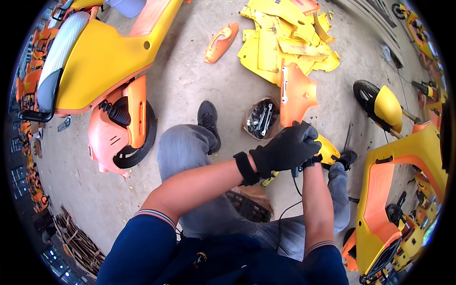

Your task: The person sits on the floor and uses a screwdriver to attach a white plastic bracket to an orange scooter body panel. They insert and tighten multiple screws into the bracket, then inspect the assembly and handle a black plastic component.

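Note:
My left hand [280, 151], in a black glove, is closed in front of my body, its fingers curled together. My right hand [309, 147], also gloved in black, is drawn in against it, closed and partly covered by it. Whatever lies between the hands is hidden. Just beyond the gloves is an orange plastic panel [298, 92] with a slotted edge; whether the gloves touch its lower end I cannot tell. A yellow curved plastic piece [327, 149] shows beside my right hand. Left of the panel, an open bag [247, 124] holds dark small parts and a metal wrench [267, 118].
Yellow plastic panels [266, 47] are heaped ahead, near a small orange cover [222, 42]. A yellow-and-orange scooter body [102, 61] stands left, a yellow frame [411, 152] right. A fendered wheel [365, 95] is at far right. Below my arms sits a black crate [249, 206].

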Demonstrator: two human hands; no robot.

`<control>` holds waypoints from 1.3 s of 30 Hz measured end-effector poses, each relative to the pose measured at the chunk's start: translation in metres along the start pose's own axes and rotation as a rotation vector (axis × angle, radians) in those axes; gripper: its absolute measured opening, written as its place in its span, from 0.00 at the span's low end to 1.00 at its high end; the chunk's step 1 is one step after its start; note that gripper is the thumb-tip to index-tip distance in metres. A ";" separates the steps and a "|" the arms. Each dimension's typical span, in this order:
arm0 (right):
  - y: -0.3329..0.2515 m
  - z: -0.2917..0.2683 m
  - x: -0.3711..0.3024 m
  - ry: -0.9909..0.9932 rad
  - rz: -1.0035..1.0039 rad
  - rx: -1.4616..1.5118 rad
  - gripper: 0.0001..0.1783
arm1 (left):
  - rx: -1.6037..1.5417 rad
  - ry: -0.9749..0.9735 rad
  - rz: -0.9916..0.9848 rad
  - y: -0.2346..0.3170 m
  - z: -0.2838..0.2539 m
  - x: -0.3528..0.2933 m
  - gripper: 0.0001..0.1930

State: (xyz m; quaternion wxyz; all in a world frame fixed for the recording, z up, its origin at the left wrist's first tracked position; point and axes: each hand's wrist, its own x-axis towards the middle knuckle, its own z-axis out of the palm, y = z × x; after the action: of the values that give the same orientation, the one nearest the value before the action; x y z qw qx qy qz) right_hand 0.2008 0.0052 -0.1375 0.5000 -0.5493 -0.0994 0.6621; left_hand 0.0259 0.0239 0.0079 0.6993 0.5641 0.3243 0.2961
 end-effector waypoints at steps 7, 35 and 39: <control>0.022 0.017 0.146 0.033 -0.102 -0.511 0.12 | -0.001 0.101 -0.001 0.011 -0.013 -0.005 0.14; 0.158 0.007 0.098 -0.048 -0.263 -1.683 0.22 | 0.133 0.207 0.128 -0.024 0.034 -0.026 0.18; 0.168 0.004 0.109 -0.003 -0.260 -1.650 0.16 | 0.129 0.263 0.149 -0.018 0.032 -0.024 0.18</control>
State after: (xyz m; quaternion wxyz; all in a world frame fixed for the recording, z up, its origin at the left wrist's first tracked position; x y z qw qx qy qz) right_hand 0.1155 0.0100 -0.3188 0.0096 -0.7225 -0.6156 0.3145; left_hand 0.0372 -0.0176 -0.0018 0.5891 0.5867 0.3887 0.3972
